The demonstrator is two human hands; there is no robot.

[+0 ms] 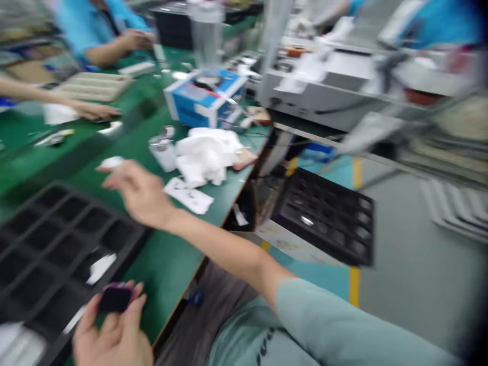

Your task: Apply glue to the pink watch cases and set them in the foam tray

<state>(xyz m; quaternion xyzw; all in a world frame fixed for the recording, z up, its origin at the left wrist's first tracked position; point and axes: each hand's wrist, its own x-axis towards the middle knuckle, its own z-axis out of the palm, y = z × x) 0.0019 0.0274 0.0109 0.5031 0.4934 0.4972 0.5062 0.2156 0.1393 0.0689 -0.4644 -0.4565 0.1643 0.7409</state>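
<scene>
My left hand (114,330), at the bottom left, is closed around the edges of a small watch-like device (115,299) with a dark square face and a purplish rim. My right hand (139,190) reaches out over the green table, its fingers bent together around a small white piece (113,162) too blurred to name. Beside my left hand lies a black tray (72,274) with square compartments. A white scrap (101,268) rests on the tray near its right side.
Crumpled white cloths (208,155), a white dispenser bottle (163,150) and a blue box (206,99) stand along the table's right side. A second black tray (324,213) sits on a box beyond the table edge. Across the table are a co-worker's hand (95,109) and a blue-sleeved person (102,35).
</scene>
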